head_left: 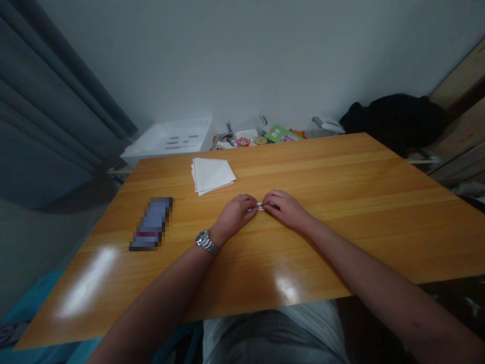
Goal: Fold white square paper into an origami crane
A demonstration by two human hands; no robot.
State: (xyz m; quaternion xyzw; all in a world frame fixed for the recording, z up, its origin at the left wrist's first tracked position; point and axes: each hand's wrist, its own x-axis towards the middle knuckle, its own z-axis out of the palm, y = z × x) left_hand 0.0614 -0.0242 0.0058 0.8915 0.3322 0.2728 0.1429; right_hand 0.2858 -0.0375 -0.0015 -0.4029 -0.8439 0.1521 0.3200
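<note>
Between my two hands a small strip of white paper (259, 206) lies low over the wooden table (341, 177), mostly hidden by my fingers. My left hand (237, 215), with a metal watch (206, 241) on its wrist, pinches the strip's left end. At the right end, the fingers of my right hand (287, 208) are closed on the same strip. Beyond my left hand rests a loose stack of white paper sheets (212, 175), with torn holes along the top edge.
A phone-like slab (151, 224), blurred out, lies on the table's left side. Behind the far edge are a white plastic tray (170, 137), a green booklet (281, 134) and small odds and ends. A black cloth-like heap (394, 121) sits at the back right.
</note>
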